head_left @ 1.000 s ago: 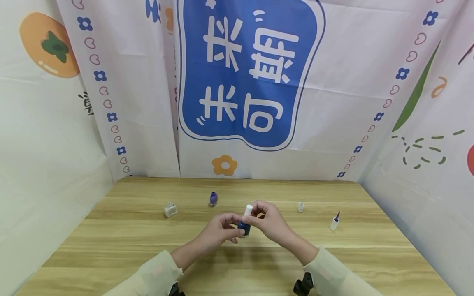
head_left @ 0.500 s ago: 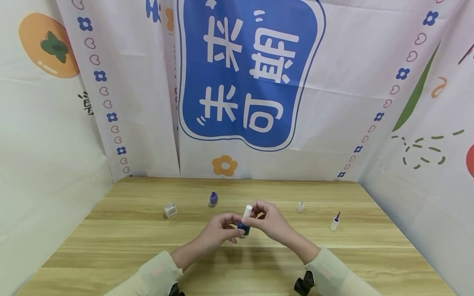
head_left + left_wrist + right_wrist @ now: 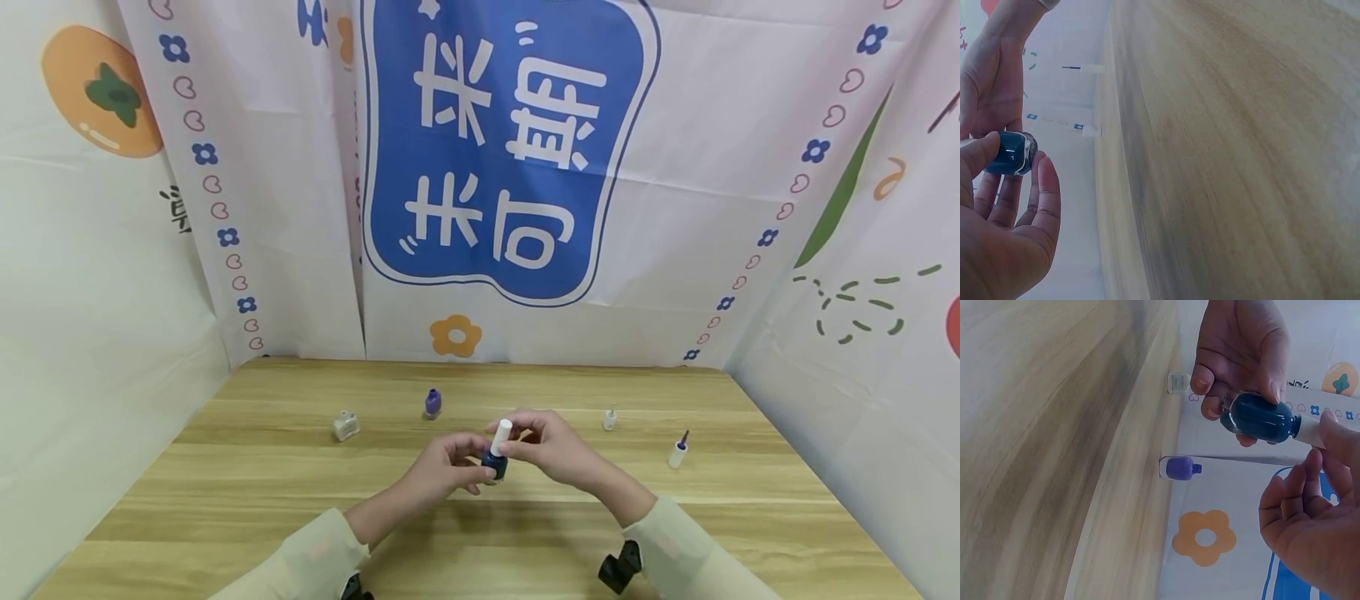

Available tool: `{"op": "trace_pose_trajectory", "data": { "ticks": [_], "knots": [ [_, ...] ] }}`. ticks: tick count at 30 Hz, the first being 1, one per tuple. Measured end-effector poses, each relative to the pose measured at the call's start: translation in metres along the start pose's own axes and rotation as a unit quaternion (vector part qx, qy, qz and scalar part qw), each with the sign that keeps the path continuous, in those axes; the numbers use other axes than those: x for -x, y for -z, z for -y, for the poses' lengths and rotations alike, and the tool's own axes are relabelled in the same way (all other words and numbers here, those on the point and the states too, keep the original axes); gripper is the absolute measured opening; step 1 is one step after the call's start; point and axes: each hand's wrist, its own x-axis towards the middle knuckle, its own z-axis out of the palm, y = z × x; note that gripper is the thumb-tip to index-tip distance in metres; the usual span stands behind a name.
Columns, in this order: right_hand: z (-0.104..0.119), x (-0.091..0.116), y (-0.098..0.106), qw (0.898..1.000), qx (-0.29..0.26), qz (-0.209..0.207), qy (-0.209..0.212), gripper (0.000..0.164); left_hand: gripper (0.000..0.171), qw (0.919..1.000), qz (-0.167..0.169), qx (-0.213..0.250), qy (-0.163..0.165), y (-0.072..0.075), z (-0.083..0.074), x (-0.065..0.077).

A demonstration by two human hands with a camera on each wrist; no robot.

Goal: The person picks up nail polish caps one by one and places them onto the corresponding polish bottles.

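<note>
Above the middle of the table, my left hand holds a dark blue nail polish bottle by its glass body, between thumb and fingers. My right hand pinches the bottle's white cap at the top. The bottle leans slightly in the head view. In the right wrist view, a short stretch of dark neck shows between the glass bottle and the cap. Whether the cap still sits on the thread, I cannot tell. The right hand's other fingers are loosely bent.
Toward the back left of the wooden table stand a capless clear bottle and a capless purple nail polish bottle. On the right, two white caps stand brush up: one with a pale brush, another with a purple brush.
My right hand and the white cap have shifted very slightly, with more of the cap showing beside the fingers. The left hand and the bottle stay nearly still.
</note>
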Motion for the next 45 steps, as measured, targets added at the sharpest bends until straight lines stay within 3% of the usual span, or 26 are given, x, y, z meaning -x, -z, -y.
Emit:
{"op": "trace_pose_trajectory", "data": {
  "ticks": [11, 17, 24, 30, 37, 45],
  "knots": [
    [-0.005, -0.001, -0.006, 0.998, 0.011, -0.054, -0.02, 0.018, 0.03, 1.0, -0.003, 0.006, -0.001, -0.001, 0.0, -0.001],
    [0.009, 0.002, -0.012, 0.996, 0.006, -0.081, -0.033, 0.011, 0.03, 1.0, -0.005, 0.007, 0.002, -0.001, 0.0, 0.0],
    [0.034, 0.009, -0.019, 0.994, 0.011, -0.104, -0.043, 0.018, 0.029, 0.9999, -0.004, 0.01, 0.001, -0.002, -0.001, 0.0],
    [0.022, 0.006, -0.02, 0.993, 0.013, -0.11, -0.049, 0.02, 0.027, 0.9999, -0.003, 0.011, -0.002, -0.002, 0.001, 0.0],
    [-0.003, 0.0, -0.007, 0.997, 0.012, -0.075, -0.034, 0.019, 0.029, 0.9999, -0.002, 0.013, 0.003, 0.0, 0.001, 0.0],
    [0.001, 0.0, 0.009, 0.999, 0.024, 0.034, 0.018, 0.03, 0.029, 0.9999, -0.001, 0.008, 0.009, 0.0, -0.001, 0.001]
  ]
}}
